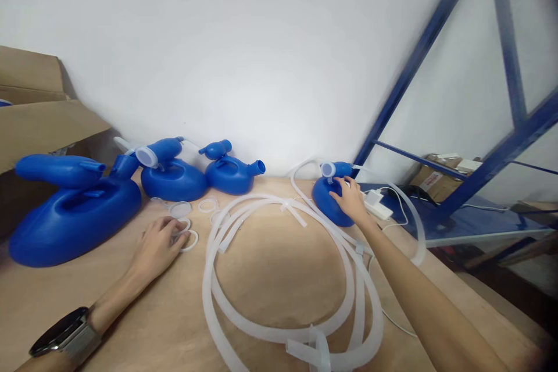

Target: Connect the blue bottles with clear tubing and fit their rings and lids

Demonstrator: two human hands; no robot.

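Note:
My right hand [349, 199] grips a blue plastic urinal bottle [325, 196] at the right, its fingers by the handle under the white-capped top piece. Clear tubing [410, 200] runs out from that top. On the left, my left hand [159, 247] rests on the table with curled fingers closed at a white ring [190, 242]; part of the ring is hidden by the fingertips. Beside it lie a round white cap [180, 210] and another white ring [208, 205]. Between both hands, a large coil of translucent hose [279, 334] lies on the wooden table [283, 267].
Several more blue bottles stand along the wall: a large near one [74, 224], a capped one [174, 183] and one with an open spout [231, 177]. A cardboard box [39, 122] is at far left. White adapters [378, 206] and blue metal shelving [418, 64] are at right.

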